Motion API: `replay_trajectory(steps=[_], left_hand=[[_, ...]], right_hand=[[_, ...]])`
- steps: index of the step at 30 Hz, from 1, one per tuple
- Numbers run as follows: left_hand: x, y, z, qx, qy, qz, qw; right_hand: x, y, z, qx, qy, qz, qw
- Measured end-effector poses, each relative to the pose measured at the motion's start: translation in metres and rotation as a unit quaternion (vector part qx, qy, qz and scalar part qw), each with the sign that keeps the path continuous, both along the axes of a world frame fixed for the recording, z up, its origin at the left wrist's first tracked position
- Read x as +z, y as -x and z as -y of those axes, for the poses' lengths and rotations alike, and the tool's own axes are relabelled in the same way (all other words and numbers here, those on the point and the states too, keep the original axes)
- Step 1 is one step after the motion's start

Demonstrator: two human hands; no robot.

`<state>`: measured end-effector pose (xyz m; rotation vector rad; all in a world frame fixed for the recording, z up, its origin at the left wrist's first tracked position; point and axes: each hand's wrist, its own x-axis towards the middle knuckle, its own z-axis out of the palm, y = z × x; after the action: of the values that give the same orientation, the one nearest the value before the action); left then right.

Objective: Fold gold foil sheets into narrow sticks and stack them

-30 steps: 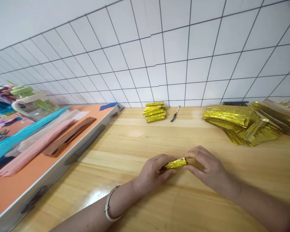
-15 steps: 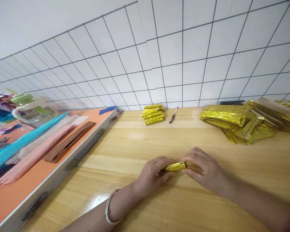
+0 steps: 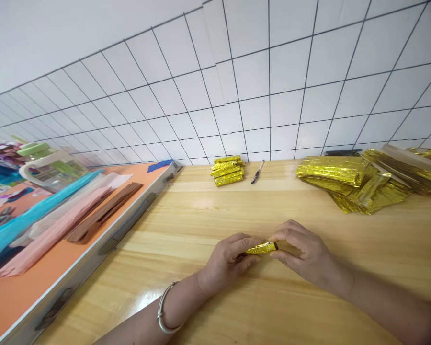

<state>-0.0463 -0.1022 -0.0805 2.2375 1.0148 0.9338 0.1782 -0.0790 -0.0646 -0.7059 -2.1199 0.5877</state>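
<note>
A small folded strip of gold foil (image 3: 261, 248) is held low over the wooden table (image 3: 208, 211), near its front. My left hand (image 3: 227, 261) pinches the strip's left end, fingers curled round it. My right hand (image 3: 301, 251) pinches the right end with thumb and fingertips. A silver bangle (image 3: 162, 309) sits on my left wrist.
A small stack of folded gold strips (image 3: 228, 170) and a pen (image 3: 257, 171) lie by the tiled wall. A loose heap of gold foil sheets (image 3: 366, 179) lies at the back right. On the left an orange board (image 3: 39, 258) carries pink, brown and blue paper strips and a plastic container (image 3: 52, 165).
The gold strip between my fingers looks shorter than a second ago, and my hands have drawn slightly closer together. The view has shifted a little.
</note>
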Motion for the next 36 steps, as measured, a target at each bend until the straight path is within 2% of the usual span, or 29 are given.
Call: replay_trajectory(steps=[12, 18, 22, 27, 30, 36], left_hand=[[0.001, 0.0, -0.001, -0.012, -0.041, -0.005, 0.999], [0.002, 0.003, -0.005, 0.001, -0.021, -0.073, 0.997], [0.011, 0.019, -0.013, 0.02, 0.015, -0.111, 0.994], [0.031, 0.05, -0.026, -0.06, 0.066, -0.15, 0.985], [0.039, 0.062, -0.031, -0.071, 0.087, -0.161, 0.981], [0.036, 0.068, -0.033, -0.071, 0.087, -0.157, 0.981]], right_hand=[[0.0, 0.0, 0.001, 0.009, -0.004, 0.014, 1.0], [-0.007, -0.004, -0.007, 0.015, -0.031, 0.078, 0.996], [-0.011, -0.008, -0.015, -0.001, -0.039, 0.137, 0.99], [-0.017, -0.009, -0.019, 0.002, -0.035, 0.159, 0.987], [-0.018, -0.01, -0.02, 0.008, -0.036, 0.167, 0.985], [-0.018, -0.011, -0.022, 0.011, -0.036, 0.176, 0.984]])
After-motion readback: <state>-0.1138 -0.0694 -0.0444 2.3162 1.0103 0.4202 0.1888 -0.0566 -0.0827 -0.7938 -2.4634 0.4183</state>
